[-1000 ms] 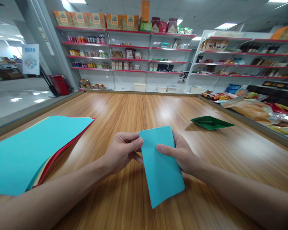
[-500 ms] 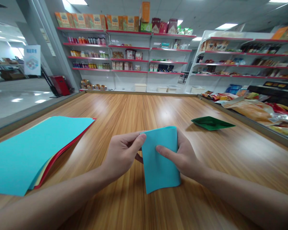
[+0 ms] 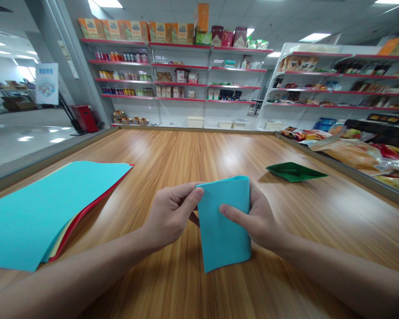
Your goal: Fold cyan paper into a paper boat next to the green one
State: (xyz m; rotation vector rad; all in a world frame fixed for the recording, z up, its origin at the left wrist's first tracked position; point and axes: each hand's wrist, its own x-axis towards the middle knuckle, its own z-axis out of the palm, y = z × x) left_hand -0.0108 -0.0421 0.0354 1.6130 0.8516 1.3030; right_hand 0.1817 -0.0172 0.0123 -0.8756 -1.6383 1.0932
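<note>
One folded blue sheet (image 3: 224,230) is standing above the table (image 3: 173,155) between two hands, left hand (image 3: 173,215) pinching its upper left corner, right hand (image 3: 261,215) clamping its right side, thumb across the front, both forearms angling inward; one green folded paper (image 3: 295,172) is lying beyond, right.

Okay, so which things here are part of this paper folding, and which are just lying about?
In use:
- blue folded sheet
- left hand
- right hand

Lying about:
- green folded paper
- paper stack
- snack packets
</note>
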